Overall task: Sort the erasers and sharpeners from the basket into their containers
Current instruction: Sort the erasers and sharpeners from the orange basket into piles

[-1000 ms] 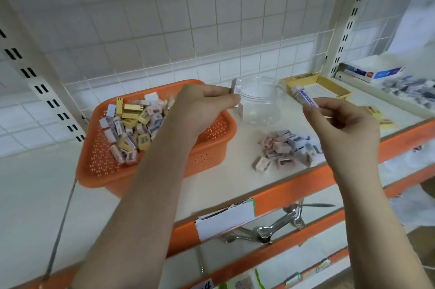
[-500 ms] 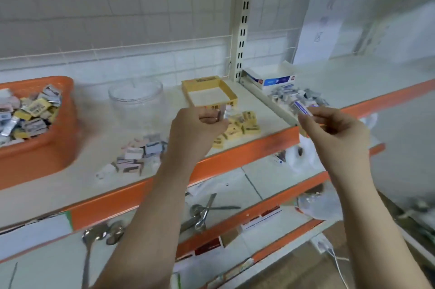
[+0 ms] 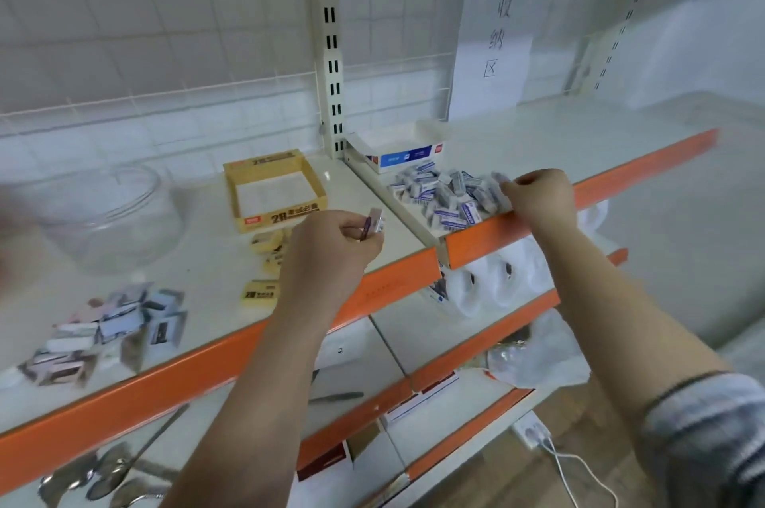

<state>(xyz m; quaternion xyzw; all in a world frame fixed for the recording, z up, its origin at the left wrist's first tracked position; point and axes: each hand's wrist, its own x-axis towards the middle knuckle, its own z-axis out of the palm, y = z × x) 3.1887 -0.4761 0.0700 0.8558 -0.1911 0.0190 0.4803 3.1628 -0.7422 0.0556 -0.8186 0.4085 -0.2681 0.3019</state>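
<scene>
Compared with half a second earlier, the view had swung further right, so the orange basket was gone from sight and only a blur sat at the left edge. The right hand had moved from mid-air down to the pile of white-and-blue erasers, its fingers curled together right at the pile's near edge by the orange shelf lip. Honestly couldn't tell if it was still pinching the eraser it carried before or had let go, since the knuckles hid the fingertips. The left hand stayed raised over the shelf, thumb and forefinger clamped on a small item, whitish with a dark purple edge, sticking up just above those fingers; too blurry to call it an eraser or a sharpener. Just beyond that hand's fingers sat the open yellow cardboard box, with a few yellow erasers lying loose right beside its knuckles. The clear round container was well off to its left, and a heap of sharpeners lay nearer the shelf front, below that container.
</scene>
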